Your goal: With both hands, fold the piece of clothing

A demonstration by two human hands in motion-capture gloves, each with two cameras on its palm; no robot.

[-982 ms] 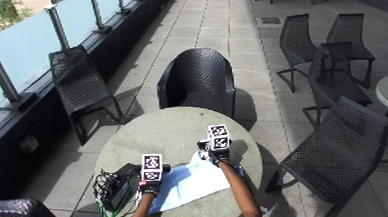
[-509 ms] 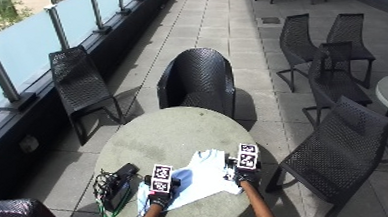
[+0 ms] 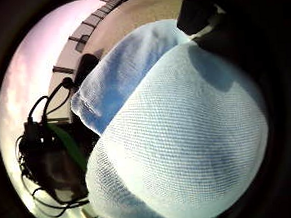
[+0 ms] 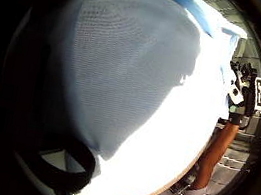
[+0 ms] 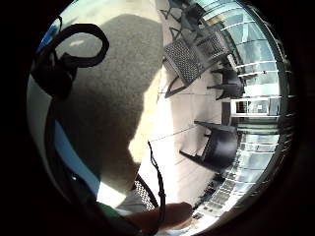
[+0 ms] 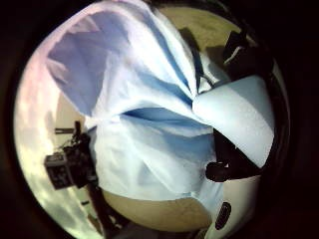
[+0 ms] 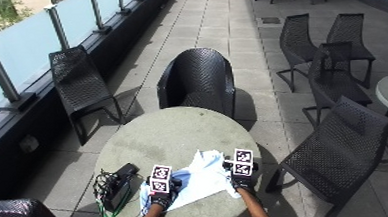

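Observation:
A light blue garment (image 7: 199,180) lies bunched on the round grey table (image 7: 169,135), near its front edge. My left hand (image 7: 161,193) is at the garment's left edge. In both left palm views the cloth (image 3: 187,136) (image 4: 126,66) lies right against the palm, with a curled finger (image 4: 65,164) on it. At the garment's right edge, my right hand (image 7: 241,177) pinches a raised fold (image 6: 234,124) between dark fingers (image 6: 232,167). The left hand (image 6: 70,164) shows across the cloth in the right thumb side view.
A black device with tangled cables (image 7: 117,184) sits on the table just left of my left hand. Black wicker chairs stand around: one behind the table (image 7: 196,83), one at the right (image 7: 336,153), one at the left (image 7: 79,87).
Both hands have drawn back toward the table's front edge. The right hand carried the garment's far part back with it, and the cloth now lies bunched between the hands.

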